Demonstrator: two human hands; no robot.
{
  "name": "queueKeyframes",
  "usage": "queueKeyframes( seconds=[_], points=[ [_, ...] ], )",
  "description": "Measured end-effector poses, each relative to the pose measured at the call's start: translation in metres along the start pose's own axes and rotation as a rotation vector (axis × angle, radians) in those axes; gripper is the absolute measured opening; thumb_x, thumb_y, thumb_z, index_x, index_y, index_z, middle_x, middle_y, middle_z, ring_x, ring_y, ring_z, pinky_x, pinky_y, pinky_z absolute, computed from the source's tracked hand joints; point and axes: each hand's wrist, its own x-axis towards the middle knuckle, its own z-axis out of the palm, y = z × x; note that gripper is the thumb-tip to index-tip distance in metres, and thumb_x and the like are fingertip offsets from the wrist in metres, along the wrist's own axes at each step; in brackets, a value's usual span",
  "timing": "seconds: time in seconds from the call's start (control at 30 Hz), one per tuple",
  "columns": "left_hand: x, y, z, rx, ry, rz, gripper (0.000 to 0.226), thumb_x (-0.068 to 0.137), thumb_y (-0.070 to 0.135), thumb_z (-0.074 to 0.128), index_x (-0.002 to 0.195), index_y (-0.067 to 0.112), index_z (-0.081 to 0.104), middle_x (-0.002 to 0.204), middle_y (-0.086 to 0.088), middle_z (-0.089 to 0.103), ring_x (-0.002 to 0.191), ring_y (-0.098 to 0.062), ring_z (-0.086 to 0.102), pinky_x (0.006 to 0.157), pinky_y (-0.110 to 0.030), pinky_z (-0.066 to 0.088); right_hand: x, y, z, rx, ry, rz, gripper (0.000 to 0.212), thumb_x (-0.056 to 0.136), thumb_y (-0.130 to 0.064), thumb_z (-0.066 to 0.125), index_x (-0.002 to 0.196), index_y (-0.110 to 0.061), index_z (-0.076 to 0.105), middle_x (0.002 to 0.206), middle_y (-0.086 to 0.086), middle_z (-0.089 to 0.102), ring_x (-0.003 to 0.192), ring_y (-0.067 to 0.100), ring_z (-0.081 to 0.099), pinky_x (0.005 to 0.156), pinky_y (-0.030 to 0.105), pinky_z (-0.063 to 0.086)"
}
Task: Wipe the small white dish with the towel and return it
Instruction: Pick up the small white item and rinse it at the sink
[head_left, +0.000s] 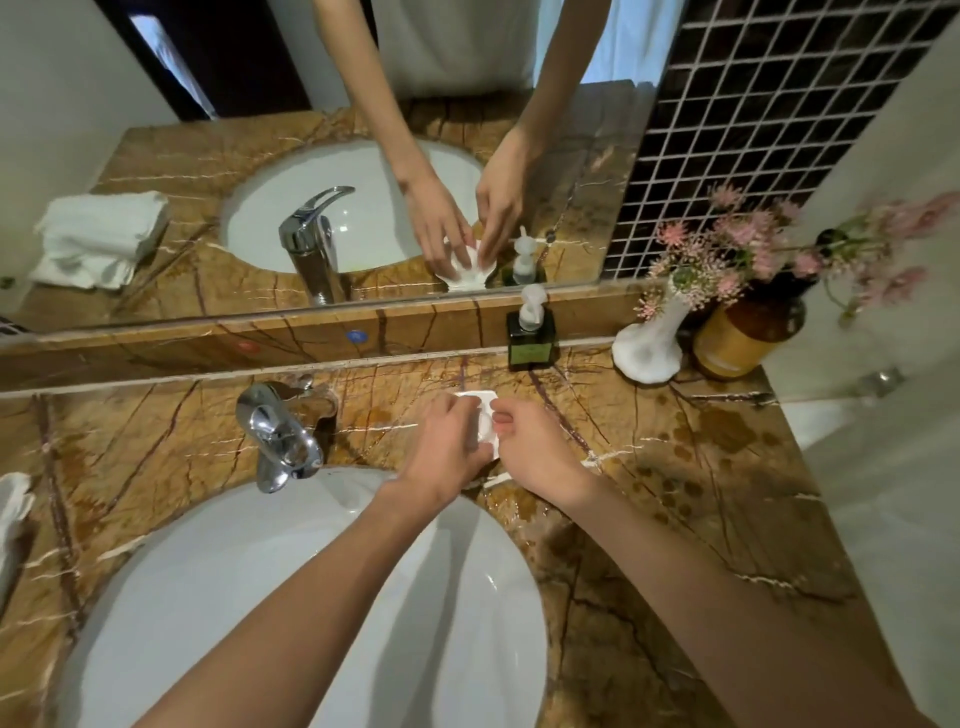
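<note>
The small white dish (485, 413) is on or just above the marble counter (675, 467), behind the sink and to the right of the faucet. Both of my hands grip it: my left hand (451, 441) covers its left side and my right hand (535, 448) pinches its right edge. Most of the dish is hidden under my fingers. The mirror reflection shows it as a shell-shaped white piece between both hands. A white towel (13, 506) lies at the counter's far left edge, away from both hands. Its reflection shows it folded.
The chrome faucet (278, 436) stands left of my hands above the white sink basin (208, 597). A dark green pump bottle (531, 338), a white vase with pink flowers (649, 348) and an amber jar (743, 338) line the back right. The mirror runs along the back wall.
</note>
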Motion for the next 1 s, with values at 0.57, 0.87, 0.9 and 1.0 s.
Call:
queueKeyframes(
  seconds=[0.57, 0.87, 0.9, 1.0],
  points=[
    [-0.001, 0.001, 0.007, 0.097, 0.072, 0.067, 0.034, 0.083, 0.015, 0.066, 0.114, 0.013, 0.054, 0.113, -0.009, 0.06, 0.104, -0.026, 0.046, 0.084, -0.036, 0.04, 0.006, 0.006, 0.005, 0.184, -0.013, 0.043, 0.048, 0.09, 0.008, 0.042, 0.132, -0.013, 0.054, 0.127, 0.008, 0.059, 0.117, 0.019, 0.056, 0.102, 0.037, 0.048],
    [-0.014, 0.0, 0.006, 0.149, 0.076, 0.085, 0.038, 0.085, 0.022, 0.063, 0.12, 0.013, 0.053, 0.129, -0.013, 0.049, 0.119, -0.029, 0.041, 0.094, -0.038, 0.041, -0.01, 0.001, 0.005, 0.07, 0.063, 0.0, 0.044, 0.09, -0.001, 0.046, 0.127, -0.023, 0.056, 0.124, 0.002, 0.062, 0.116, 0.021, 0.056, 0.098, 0.043, 0.049],
    [-0.017, 0.0, 0.005, 0.157, 0.084, 0.086, 0.037, 0.085, 0.022, 0.063, 0.12, 0.014, 0.053, 0.131, -0.013, 0.049, 0.12, -0.029, 0.042, 0.095, -0.039, 0.041, -0.014, 0.0, 0.006, 0.042, 0.079, -0.028, 0.044, 0.09, -0.001, 0.047, 0.128, -0.022, 0.055, 0.126, 0.003, 0.061, 0.117, 0.023, 0.056, 0.098, 0.044, 0.048],
    [-0.03, -0.002, 0.0, 0.173, 0.105, 0.084, 0.035, 0.086, 0.024, 0.059, 0.119, 0.014, 0.054, 0.129, -0.013, 0.051, 0.117, -0.03, 0.045, 0.095, -0.039, 0.04, -0.029, -0.004, 0.009, -0.139, 0.134, -0.208, 0.05, 0.087, 0.002, 0.05, 0.134, -0.016, 0.049, 0.133, 0.006, 0.055, 0.119, 0.027, 0.053, 0.097, 0.039, 0.045]
  ],
)
